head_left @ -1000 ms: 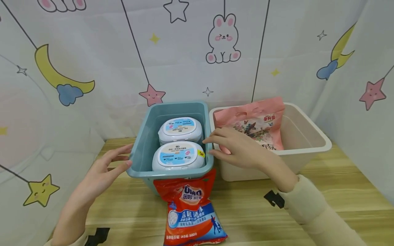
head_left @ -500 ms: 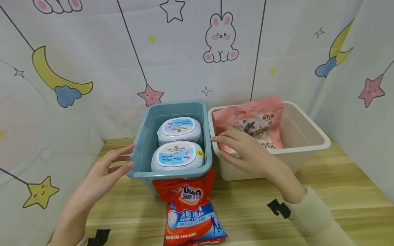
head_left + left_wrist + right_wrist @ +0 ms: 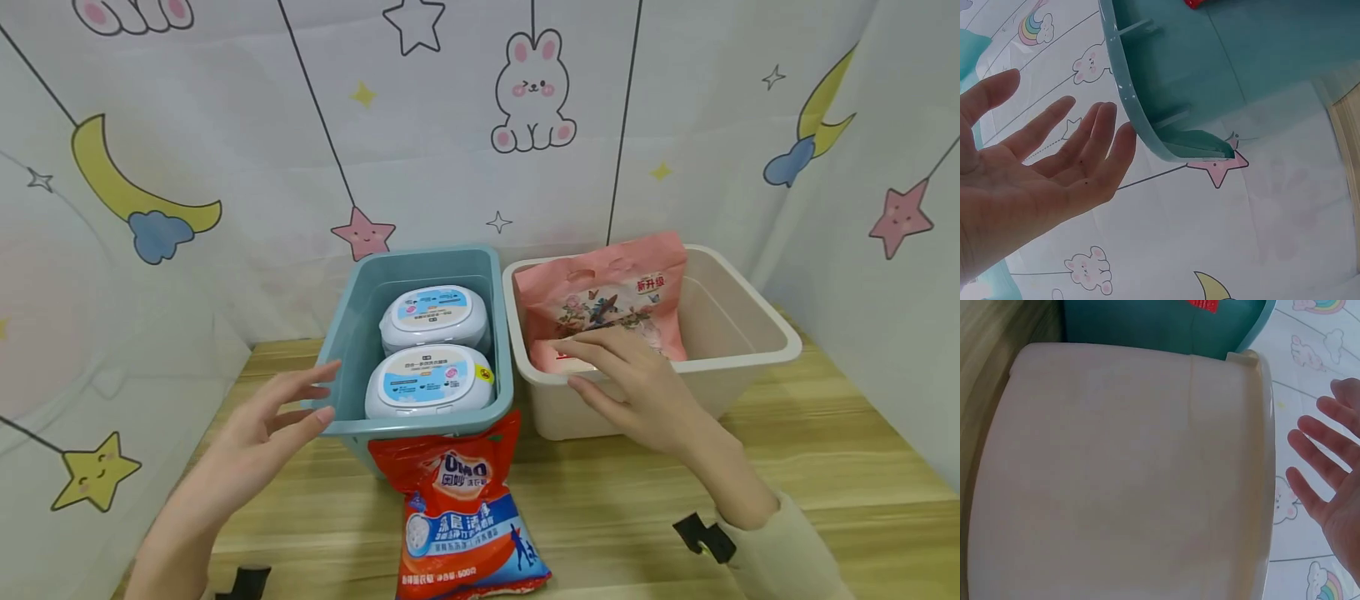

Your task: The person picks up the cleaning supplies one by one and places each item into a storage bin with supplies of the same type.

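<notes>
In the head view a teal bin [image 3: 420, 427] holds two white lidded boxes, the front box [image 3: 429, 382] and the back box [image 3: 435, 315]. My left hand [image 3: 258, 433] is by the bin's left rim, fingers spread, holding nothing. In the left wrist view the left hand [image 3: 1041, 169] has fingertips right at the rim of the teal bin [image 3: 1210, 81]. My right hand [image 3: 637, 387] hovers at the front rim of a cream bin [image 3: 577, 417], fingers relaxed with nothing in them. Inside that bin leans a pink printed bag [image 3: 660, 321], partly hidden by the hand.
A red and blue OMO detergent bag [image 3: 465, 508] lies on the wooden table [image 3: 645, 517] against the front of the teal bin. Both bins stand side by side before a white cartoon-print curtain [image 3: 435, 142], which also hangs along the left and right sides.
My right hand has moved right, from the teal bin's right rim to the cream bin's front rim. The left hand has shifted slightly right. Bins and their contents stay put.
</notes>
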### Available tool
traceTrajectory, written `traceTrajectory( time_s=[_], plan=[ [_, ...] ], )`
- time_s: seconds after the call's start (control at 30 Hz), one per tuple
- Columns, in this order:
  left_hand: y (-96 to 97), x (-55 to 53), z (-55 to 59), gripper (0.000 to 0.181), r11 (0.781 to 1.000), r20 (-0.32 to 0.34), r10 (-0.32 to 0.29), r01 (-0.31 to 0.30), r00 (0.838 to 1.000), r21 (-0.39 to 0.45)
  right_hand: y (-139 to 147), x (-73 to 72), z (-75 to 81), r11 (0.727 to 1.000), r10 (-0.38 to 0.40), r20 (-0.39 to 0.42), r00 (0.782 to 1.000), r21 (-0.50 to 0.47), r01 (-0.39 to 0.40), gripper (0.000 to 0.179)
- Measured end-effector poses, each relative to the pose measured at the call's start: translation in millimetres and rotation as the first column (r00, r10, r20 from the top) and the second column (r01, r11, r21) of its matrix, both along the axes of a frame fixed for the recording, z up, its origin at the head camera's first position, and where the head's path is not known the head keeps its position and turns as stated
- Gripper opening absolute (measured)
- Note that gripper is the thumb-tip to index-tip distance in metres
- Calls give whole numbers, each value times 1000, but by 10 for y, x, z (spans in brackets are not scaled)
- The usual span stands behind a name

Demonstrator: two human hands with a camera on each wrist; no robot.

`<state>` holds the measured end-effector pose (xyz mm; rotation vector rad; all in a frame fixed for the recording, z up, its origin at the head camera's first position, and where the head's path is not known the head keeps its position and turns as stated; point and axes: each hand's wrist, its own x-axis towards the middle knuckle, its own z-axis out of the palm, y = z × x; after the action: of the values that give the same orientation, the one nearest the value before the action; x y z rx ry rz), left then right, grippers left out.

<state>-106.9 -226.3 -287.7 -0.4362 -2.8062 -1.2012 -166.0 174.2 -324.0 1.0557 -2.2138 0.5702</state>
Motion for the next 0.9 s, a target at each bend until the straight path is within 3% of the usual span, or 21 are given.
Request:
traceTrajectory(
  time_s=[0.23,0.47,0.7,0.9],
  plan=[
    [156,35,-14,46,999,-18,-29,29,999,-20,91,16,-55,993,32,-121,992,-105,-45,42],
    [237,63,-39,43,998,-38,-58,59,998,15,130,18,-92,979,34,-203,979,-188,-73,38],
    [331,89,-84,41,996,-73,-73,76,995,45,230,15,-164,968,-19,-220,975,-250,-38,38],
    [389,157,-97,43,997,-105,-76,77,992,12,334,14,-213,948,-44,-222,974,-318,-30,39]
  ],
)
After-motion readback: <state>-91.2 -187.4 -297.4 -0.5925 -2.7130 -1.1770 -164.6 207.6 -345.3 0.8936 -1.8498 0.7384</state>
